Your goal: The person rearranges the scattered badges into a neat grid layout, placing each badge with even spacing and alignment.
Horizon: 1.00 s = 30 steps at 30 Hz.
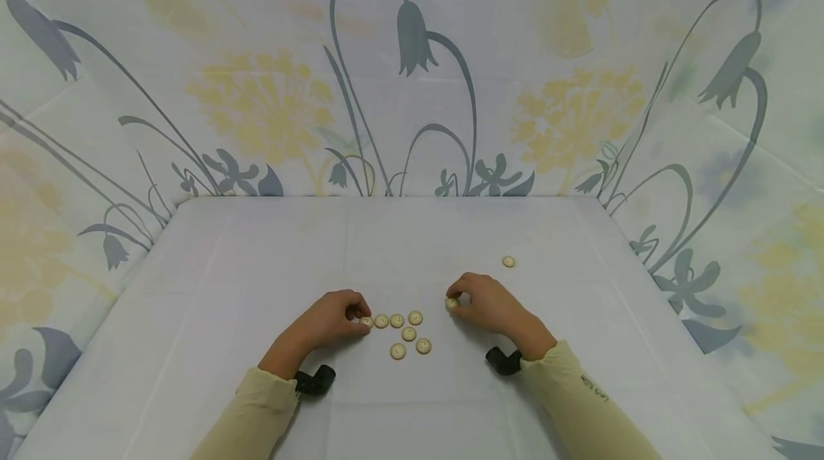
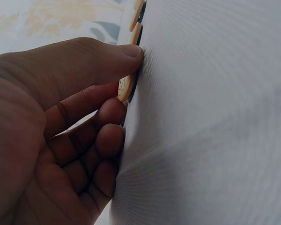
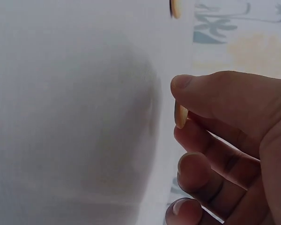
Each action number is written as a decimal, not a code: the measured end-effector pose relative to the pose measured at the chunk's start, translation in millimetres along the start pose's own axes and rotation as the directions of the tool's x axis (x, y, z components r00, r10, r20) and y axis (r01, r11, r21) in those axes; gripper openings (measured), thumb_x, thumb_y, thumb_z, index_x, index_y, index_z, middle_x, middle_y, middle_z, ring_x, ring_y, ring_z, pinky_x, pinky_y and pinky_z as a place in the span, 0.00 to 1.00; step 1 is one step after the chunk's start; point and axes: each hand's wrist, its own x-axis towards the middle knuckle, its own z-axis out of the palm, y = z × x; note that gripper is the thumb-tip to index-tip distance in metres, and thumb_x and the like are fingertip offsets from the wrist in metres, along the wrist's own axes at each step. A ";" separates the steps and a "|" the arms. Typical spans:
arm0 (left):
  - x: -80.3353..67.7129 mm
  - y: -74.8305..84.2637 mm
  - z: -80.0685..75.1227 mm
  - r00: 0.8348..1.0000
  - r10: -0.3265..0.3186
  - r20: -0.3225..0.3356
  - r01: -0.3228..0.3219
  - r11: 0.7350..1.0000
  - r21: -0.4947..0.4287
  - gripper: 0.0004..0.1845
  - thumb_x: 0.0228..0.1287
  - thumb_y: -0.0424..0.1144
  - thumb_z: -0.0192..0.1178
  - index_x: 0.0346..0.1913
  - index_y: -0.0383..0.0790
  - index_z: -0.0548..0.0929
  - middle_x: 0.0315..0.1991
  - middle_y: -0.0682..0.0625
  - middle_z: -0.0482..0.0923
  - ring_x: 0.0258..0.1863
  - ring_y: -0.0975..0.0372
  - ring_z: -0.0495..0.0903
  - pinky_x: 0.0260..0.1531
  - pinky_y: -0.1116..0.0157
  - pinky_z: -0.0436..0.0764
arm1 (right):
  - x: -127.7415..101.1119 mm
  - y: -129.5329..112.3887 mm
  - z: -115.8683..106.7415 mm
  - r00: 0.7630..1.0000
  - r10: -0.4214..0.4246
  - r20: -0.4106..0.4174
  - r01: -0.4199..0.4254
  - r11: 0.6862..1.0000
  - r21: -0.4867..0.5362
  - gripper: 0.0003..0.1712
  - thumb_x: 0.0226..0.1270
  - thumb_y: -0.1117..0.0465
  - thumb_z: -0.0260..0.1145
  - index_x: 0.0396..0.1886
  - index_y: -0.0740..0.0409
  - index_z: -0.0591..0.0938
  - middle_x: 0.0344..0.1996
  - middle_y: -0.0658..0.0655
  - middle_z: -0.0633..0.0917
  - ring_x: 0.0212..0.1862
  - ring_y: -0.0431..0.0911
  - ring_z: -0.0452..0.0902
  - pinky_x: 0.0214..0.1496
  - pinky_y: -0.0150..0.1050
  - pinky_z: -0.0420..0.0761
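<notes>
Left hand (image 1: 331, 318) pinches button (image 1: 367, 321); right hand (image 1: 487, 302) pinches another button (image 1: 452, 302).

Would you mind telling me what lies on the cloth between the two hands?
In the head view, five loose cream buttons lie on the white cloth between the left hand and right hand; each hand pinches another.
</notes>
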 end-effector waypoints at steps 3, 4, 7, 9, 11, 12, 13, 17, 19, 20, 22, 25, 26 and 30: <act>0.2 0.4 -1.4 1.000 0.000 0.001 0.000 1.000 -0.003 0.08 0.55 0.40 0.71 0.37 0.46 0.83 0.34 0.56 0.79 0.35 0.65 0.75 0.41 0.63 0.76 | 2.3 4.4 -2.1 1.000 0.012 -0.014 -0.012 1.000 -0.005 0.10 0.61 0.60 0.68 0.43 0.54 0.86 0.39 0.48 0.85 0.46 0.46 0.80 0.53 0.46 0.77; 0.5 0.4 -1.7 1.000 -0.003 0.001 0.003 1.000 -0.004 0.08 0.55 0.40 0.71 0.37 0.46 0.83 0.34 0.56 0.79 0.35 0.65 0.75 0.41 0.63 0.76 | 3.0 5.8 -2.8 1.000 0.014 -0.019 -0.014 1.000 -0.006 0.10 0.61 0.60 0.68 0.42 0.54 0.86 0.39 0.48 0.85 0.46 0.47 0.80 0.52 0.46 0.77; 1.1 -0.1 -2.0 1.000 -0.007 0.001 0.007 1.000 -0.005 0.08 0.55 0.40 0.71 0.36 0.46 0.83 0.34 0.56 0.79 0.35 0.65 0.75 0.41 0.63 0.76 | 4.6 10.0 -4.5 0.999 0.014 -0.031 -0.014 1.000 -0.014 0.10 0.62 0.60 0.68 0.42 0.54 0.86 0.39 0.49 0.85 0.46 0.47 0.80 0.52 0.46 0.77; 1.3 -0.9 -1.9 1.000 -0.008 0.000 0.008 1.000 -0.005 0.08 0.55 0.40 0.71 0.36 0.46 0.83 0.34 0.56 0.79 0.35 0.65 0.75 0.40 0.63 0.76 | 5.5 12.5 -5.5 0.999 0.017 -0.034 -0.018 1.000 -0.015 0.10 0.62 0.60 0.68 0.43 0.55 0.86 0.39 0.49 0.85 0.46 0.47 0.80 0.53 0.46 0.77; 1.3 -1.1 -2.1 1.000 -0.006 0.000 0.006 1.000 -0.007 0.09 0.54 0.39 0.72 0.36 0.46 0.83 0.34 0.56 0.79 0.35 0.65 0.75 0.41 0.63 0.76 | 6.6 15.2 -5.9 0.999 0.017 -0.039 -0.018 1.000 -0.021 0.10 0.62 0.60 0.68 0.43 0.55 0.86 0.39 0.50 0.85 0.46 0.47 0.81 0.53 0.46 0.77; 1.3 -1.1 -2.1 1.000 -0.005 0.000 0.005 1.000 -0.007 0.09 0.54 0.39 0.72 0.36 0.46 0.83 0.34 0.56 0.79 0.35 0.65 0.75 0.40 0.63 0.76 | 7.1 16.1 -6.4 0.999 0.016 -0.041 -0.017 1.000 -0.023 0.10 0.62 0.60 0.68 0.43 0.55 0.86 0.39 0.50 0.85 0.46 0.48 0.81 0.52 0.46 0.77; 1.3 -1.2 -2.0 1.000 -0.004 0.000 0.004 1.000 -0.007 0.09 0.54 0.39 0.72 0.36 0.46 0.83 0.34 0.56 0.79 0.35 0.65 0.75 0.40 0.63 0.76 | 7.8 17.4 -6.7 0.999 0.017 -0.043 -0.018 1.000 -0.024 0.10 0.62 0.60 0.68 0.43 0.56 0.86 0.39 0.50 0.85 0.46 0.48 0.81 0.52 0.46 0.77; 1.4 -1.2 -1.7 1.000 -0.005 0.001 0.005 1.000 -0.003 0.09 0.54 0.40 0.72 0.36 0.46 0.83 0.34 0.56 0.79 0.35 0.65 0.75 0.40 0.63 0.76 | 9.8 21.3 -8.6 0.998 0.025 -0.057 -0.026 0.999 -0.023 0.11 0.62 0.60 0.68 0.43 0.57 0.86 0.39 0.51 0.85 0.47 0.48 0.81 0.53 0.47 0.78; 1.4 -0.8 -1.6 1.000 -0.006 0.004 0.006 1.000 -0.006 0.09 0.54 0.40 0.72 0.36 0.46 0.83 0.34 0.56 0.79 0.35 0.65 0.75 0.40 0.63 0.76 | 10.4 23.1 -9.7 0.997 0.037 -0.063 -0.038 0.999 -0.018 0.11 0.62 0.60 0.68 0.43 0.57 0.86 0.40 0.52 0.85 0.47 0.48 0.81 0.53 0.47 0.78; 1.4 -0.4 -1.6 1.000 -0.006 0.005 0.006 1.000 -0.010 0.09 0.54 0.40 0.72 0.36 0.46 0.83 0.34 0.56 0.79 0.35 0.65 0.75 0.41 0.63 0.76 | 10.6 24.3 -10.3 0.997 0.034 -0.068 -0.035 0.999 -0.024 0.11 0.62 0.60 0.68 0.44 0.57 0.86 0.40 0.52 0.85 0.47 0.49 0.81 0.53 0.47 0.78; 1.3 0.5 -1.7 1.000 -0.006 0.006 0.006 1.000 -0.017 0.09 0.54 0.40 0.72 0.36 0.46 0.83 0.34 0.56 0.79 0.35 0.65 0.75 0.41 0.63 0.76 | 11.0 26.4 -11.8 0.997 0.034 -0.076 -0.036 0.999 -0.033 0.11 0.62 0.60 0.67 0.44 0.57 0.86 0.40 0.52 0.85 0.47 0.50 0.81 0.53 0.47 0.78; 0.8 0.9 -2.0 1.000 -0.002 0.006 0.002 1.000 -0.026 0.09 0.55 0.40 0.71 0.37 0.46 0.83 0.34 0.56 0.79 0.36 0.65 0.75 0.41 0.63 0.76 | 11.2 29.3 -13.7 0.996 0.037 -0.081 -0.040 0.998 -0.038 0.11 0.62 0.61 0.67 0.44 0.58 0.86 0.40 0.53 0.85 0.48 0.50 0.81 0.53 0.48 0.78; 0.6 1.0 -2.0 1.000 -0.002 0.006 0.002 1.000 -0.027 0.09 0.55 0.40 0.71 0.37 0.46 0.83 0.34 0.56 0.79 0.36 0.65 0.75 0.41 0.63 0.76 | 11.4 30.4 -14.2 0.996 0.037 -0.084 -0.041 0.998 -0.041 0.11 0.63 0.60 0.67 0.44 0.58 0.85 0.40 0.53 0.85 0.48 0.50 0.80 0.53 0.48 0.78; 0.0 0.7 -1.9 1.000 -0.005 0.005 0.005 1.000 -0.028 0.09 0.55 0.40 0.71 0.37 0.46 0.83 0.34 0.56 0.79 0.36 0.65 0.75 0.41 0.63 0.76 | 12.5 35.2 -15.7 0.995 0.040 -0.097 -0.046 0.997 -0.059 0.11 0.63 0.60 0.66 0.44 0.57 0.86 0.40 0.53 0.84 0.48 0.50 0.80 0.55 0.50 0.75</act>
